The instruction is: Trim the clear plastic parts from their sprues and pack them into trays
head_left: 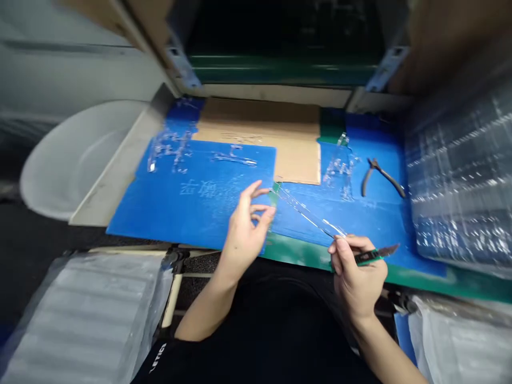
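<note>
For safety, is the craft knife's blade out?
Out: the craft knife in the right hand shows its bare blade past the green handle.

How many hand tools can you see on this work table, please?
2. A craft knife is in the right hand, and pliers lie on the blue mat. Others may be hidden.

And there it was, folks: a pale grey wall panel (68, 58) up left, a white plastic basin (76, 160) on a beige ledge (116, 170), a green rail (284, 66) across a dark opening, blue metal brackets (183, 66) flanking it, bubble wrap (460, 160) banked right, dark floor (32, 250) below!
</note>
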`<state>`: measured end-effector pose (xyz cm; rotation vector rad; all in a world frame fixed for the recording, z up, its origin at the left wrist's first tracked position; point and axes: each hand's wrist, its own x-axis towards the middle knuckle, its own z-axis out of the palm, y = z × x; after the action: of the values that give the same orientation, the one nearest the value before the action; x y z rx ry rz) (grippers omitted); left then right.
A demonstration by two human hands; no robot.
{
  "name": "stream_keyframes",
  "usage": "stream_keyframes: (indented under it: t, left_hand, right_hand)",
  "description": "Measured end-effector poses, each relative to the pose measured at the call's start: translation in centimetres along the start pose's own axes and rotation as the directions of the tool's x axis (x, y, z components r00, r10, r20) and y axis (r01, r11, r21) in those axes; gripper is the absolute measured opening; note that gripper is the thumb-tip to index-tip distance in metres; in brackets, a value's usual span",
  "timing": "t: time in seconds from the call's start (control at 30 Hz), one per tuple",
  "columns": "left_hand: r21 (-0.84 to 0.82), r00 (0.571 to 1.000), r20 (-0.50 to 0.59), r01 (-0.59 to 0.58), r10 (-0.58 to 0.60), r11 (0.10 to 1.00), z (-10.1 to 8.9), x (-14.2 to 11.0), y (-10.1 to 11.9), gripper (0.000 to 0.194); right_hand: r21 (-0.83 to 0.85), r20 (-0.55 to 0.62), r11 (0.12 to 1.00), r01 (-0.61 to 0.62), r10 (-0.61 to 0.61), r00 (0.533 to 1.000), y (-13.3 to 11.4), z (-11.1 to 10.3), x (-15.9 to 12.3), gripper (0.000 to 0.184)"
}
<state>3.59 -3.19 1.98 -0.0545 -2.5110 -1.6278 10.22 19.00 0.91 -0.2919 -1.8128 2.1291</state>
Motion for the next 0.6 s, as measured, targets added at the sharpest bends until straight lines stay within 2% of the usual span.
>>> stream_keyframes:
  t: [0.1, 0.2, 0.23, 0.3, 0.37, 0.47, 0.5, 0.53, 0.57, 0.6]
  left_hand:
    - [-0.117, 0.986, -0.044, 0.155, -0.161, 0.981, -0.7, -0.9, -0.8, 0.061]
    - [-0.303, 0.971, -0.017, 0.223, -0.24, 0.927, -2.5, -2.1, -1.2, 0.057]
    - [-0.368, 0.969, -0.016, 0.224, -0.247, 0.902, -3.1, -2.5, -1.4, 0.057]
    - [-0.468, 0.966, -0.045, 0.203, -0.253, 0.86, -4.4, -3.3, -2.2, 0.062]
    - [-0.551, 0.959, -0.091, 0.177, -0.269, 0.816, -6.0, -4.1, -3.4, 0.068]
    - [-0.617, 0.922, -0.198, 0.145, -0.332, 0.773, -10.2, -6.3, -5.4, 0.066]
    - [-0.593, 0.893, -0.269, 0.141, -0.361, 0.792, -12.2, -7.5, -6.2, 0.063]
    - [-0.533, 0.842, -0.367, 0.157, -0.394, 0.832, -14.6, -9.1, -7.1, 0.06]
    - [-0.439, 0.766, -0.489, 0.199, -0.419, 0.876, -17.1, -11.0, -8.1, 0.058]
    - [-0.309, 0.657, -0.627, 0.282, -0.418, 0.908, -19.7, -13.1, -9.3, 0.056]
  right_hand:
    - [-0.059, 0.089, 0.988, 0.142, -0.137, 0.987, 0.5, 2.1, -0.9, 0.007]
    - [-0.168, 0.181, 0.913, 0.371, -0.342, 0.922, 1.4, 3.8, -2.0, 0.008]
    - [-0.18, 0.226, 0.893, 0.412, -0.37, 0.901, 2.0, 4.4, -2.2, 0.009]
    - [-0.179, 0.329, 0.879, 0.442, -0.37, 0.869, 3.3, 5.8, -2.8, 0.01]
    - [-0.209, 0.475, 0.868, 0.45, -0.313, 0.823, 4.5, 7.4, -3.4, 0.009]
    - [-0.278, 0.698, 0.851, 0.445, -0.139, 0.702, 5.4, 9.6, -4.3, 0.008]
    - [-0.298, 0.739, 0.852, 0.431, -0.08, 0.668, 5.5, 10.2, -4.5, 0.009]
    - [-0.311, 0.761, 0.856, 0.413, -0.036, 0.647, 5.5, 10.8, -4.7, 0.01]
    - [-0.317, 0.769, 0.861, 0.398, -0.013, 0.639, 5.5, 11.3, -4.8, 0.01]
    - [-0.323, 0.766, 0.863, 0.388, -0.002, 0.642, 5.5, 11.8, -4.9, 0.009]
